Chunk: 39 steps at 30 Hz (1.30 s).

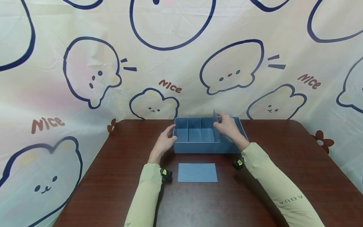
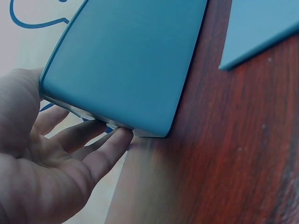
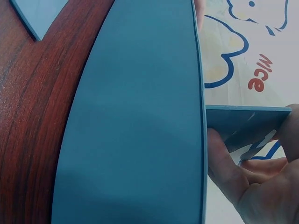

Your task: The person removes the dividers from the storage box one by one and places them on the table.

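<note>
A blue divided box (image 1: 195, 148) stands lengthwise near the table's far edge, its compartments open at the top. My left hand (image 1: 163, 142) grips its left end; in the left wrist view the thumb is at the rim and the fingers touch the end wall (image 2: 126, 70). Toward the box's right side, my right hand (image 1: 228, 127) pinches a thin blue divider panel (image 1: 215, 116) between thumb and fingers. That divider stands upright, partly above the rim; the right wrist view shows it jutting past the front wall's edge. Its lower edge is hidden.
A flat blue rectangular panel (image 1: 197, 172) lies on the brown wooden table (image 1: 113, 189) in front of the box. Behind the table hangs a pale cloth (image 1: 187, 69) with cartoon outlines. Fixed dividers (image 1: 188, 129) part the box's left half.
</note>
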Tool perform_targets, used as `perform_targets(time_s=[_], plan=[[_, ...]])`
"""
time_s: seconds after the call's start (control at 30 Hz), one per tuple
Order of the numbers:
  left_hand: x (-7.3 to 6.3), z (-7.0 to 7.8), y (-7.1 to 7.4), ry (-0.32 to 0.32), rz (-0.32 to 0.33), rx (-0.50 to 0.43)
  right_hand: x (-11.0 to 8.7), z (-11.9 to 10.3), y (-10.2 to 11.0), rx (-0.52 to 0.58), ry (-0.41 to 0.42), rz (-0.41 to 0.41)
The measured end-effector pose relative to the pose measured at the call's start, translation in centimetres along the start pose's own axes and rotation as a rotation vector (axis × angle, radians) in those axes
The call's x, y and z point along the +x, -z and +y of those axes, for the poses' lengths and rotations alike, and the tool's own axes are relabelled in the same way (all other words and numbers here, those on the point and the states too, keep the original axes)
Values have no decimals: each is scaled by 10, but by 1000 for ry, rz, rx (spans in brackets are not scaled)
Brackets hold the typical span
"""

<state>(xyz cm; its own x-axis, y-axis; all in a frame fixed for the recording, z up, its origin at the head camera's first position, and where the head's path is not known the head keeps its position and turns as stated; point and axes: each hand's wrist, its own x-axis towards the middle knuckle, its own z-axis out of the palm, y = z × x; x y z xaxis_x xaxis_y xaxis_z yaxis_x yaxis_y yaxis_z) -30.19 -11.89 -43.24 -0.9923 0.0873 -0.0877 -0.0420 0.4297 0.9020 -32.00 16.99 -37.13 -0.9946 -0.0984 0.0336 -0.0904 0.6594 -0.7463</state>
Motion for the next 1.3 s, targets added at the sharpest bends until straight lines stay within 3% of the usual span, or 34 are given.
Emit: perform_targets(time_s=[1.3], plan=[[1,-3,0,7,5,-3,2,-5,17,40,8,-8]])
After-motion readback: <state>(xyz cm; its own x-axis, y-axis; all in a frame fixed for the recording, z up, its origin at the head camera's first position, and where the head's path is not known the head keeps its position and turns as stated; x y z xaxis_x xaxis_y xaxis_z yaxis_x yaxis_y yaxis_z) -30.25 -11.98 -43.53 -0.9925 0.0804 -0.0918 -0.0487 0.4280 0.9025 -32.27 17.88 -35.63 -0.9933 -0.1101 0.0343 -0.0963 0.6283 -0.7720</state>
